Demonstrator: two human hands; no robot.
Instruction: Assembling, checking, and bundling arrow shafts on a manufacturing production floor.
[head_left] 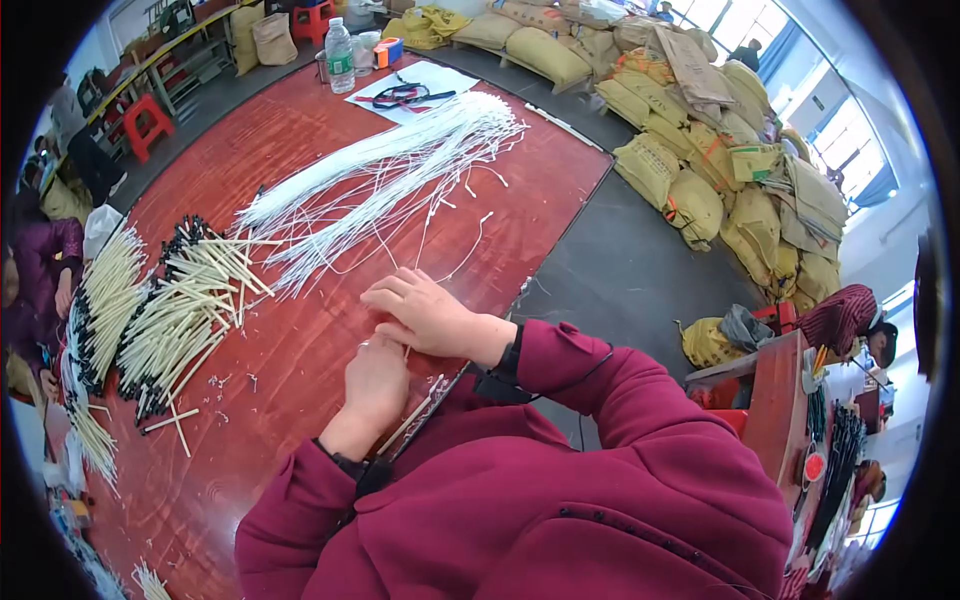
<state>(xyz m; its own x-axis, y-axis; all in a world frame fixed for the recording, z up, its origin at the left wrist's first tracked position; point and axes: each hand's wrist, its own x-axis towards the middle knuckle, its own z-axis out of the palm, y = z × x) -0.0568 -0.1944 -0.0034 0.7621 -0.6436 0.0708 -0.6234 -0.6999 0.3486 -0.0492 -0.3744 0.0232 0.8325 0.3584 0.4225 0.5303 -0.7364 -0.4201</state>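
Observation:
My left hand (377, 385) and my right hand (428, 315) meet over the near edge of the red table, fingers curled in. Whatever is pinched between them is mostly hidden; only a small pale piece shows between the hands. Just past my right fingers, loose ends of thin white cords (365, 165) trail from a long bundle spread across the table. To the left lie heaps of pale yellow sticks (185, 335) with black ends, some crossing each other.
Small white scraps (222, 383) dot the red tabletop (290, 375). At the far end stand a water bottle (340, 58) and a paper sheet with dark straps (415, 95). Stacked sacks (690, 130) line the far right. Another person in purple (45, 270) sits at left.

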